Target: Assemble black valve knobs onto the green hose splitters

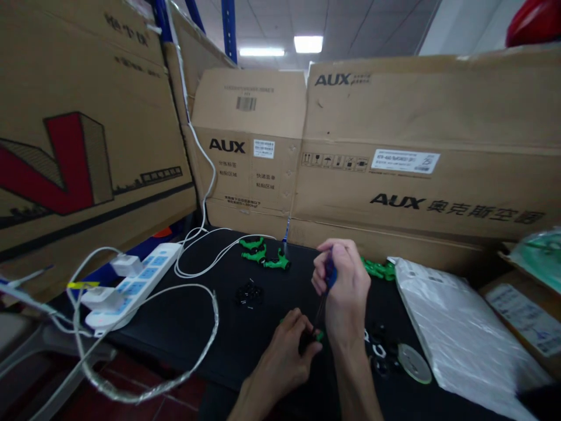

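AUX-printed cardboard (377, 128) walls in the black counter (289, 292), and the small green plastic part (319, 336) sits low over its near side, mostly hidden by your left hand (293, 345). That hand pinches it between thumb and fingers; your right hand (346, 275) is wrapped around the handle of a screwdriver (331, 273), its shaft angled down toward the part, though you can't see whether the tip touches. Expect the part to be light and stiff, probably smooth enough to slip round under a twist — so hold it by its sides, fingertips clear of the shaft's line. Similar green pieces (276, 263) lie at the back; their slim arms look the likeliest to snap — better lifted by the thicker middle, with light pressure
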Action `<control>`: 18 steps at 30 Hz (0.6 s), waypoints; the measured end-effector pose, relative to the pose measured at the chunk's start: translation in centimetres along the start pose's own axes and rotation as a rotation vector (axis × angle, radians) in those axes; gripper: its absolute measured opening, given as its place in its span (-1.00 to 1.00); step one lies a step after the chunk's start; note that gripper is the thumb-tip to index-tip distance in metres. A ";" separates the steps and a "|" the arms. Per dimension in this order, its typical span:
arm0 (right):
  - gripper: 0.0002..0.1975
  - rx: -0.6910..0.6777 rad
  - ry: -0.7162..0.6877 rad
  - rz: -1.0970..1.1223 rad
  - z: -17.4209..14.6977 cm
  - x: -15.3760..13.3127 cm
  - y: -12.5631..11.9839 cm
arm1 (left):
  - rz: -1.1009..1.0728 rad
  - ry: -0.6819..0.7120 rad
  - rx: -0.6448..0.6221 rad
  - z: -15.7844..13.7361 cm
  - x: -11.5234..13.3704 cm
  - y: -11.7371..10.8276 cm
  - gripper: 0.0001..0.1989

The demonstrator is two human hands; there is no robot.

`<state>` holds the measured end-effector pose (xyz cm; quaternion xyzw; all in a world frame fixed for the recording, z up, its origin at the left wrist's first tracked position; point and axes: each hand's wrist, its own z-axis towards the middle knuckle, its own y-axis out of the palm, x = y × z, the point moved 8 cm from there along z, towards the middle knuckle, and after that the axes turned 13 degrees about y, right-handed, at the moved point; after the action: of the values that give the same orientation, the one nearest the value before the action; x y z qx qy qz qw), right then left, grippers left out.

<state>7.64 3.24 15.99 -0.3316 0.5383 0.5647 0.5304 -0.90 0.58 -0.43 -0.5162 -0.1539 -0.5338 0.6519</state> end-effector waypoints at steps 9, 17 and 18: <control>-0.65 -0.826 0.285 0.212 0.9 0.0 2.7 | -0.036 0.040 -0.149 0.0 0.4 -0.4 -0.89; -0.75 0.348 -0.146 -0.090 -2.2 -1.0 -1.9 | 0.015 0.000 -0.054 -0.8 0.1 0.4 -0.77; -0.74 0.405 -0.164 -0.137 -2.8 -1.2 -1.9 | 0.020 -0.001 -0.052 -0.8 0.1 0.4 -0.77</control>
<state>9.17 0.00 16.13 -0.2074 0.5719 0.4328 0.6653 -0.80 -0.14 -0.88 -0.5347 -0.1351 -0.5308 0.6435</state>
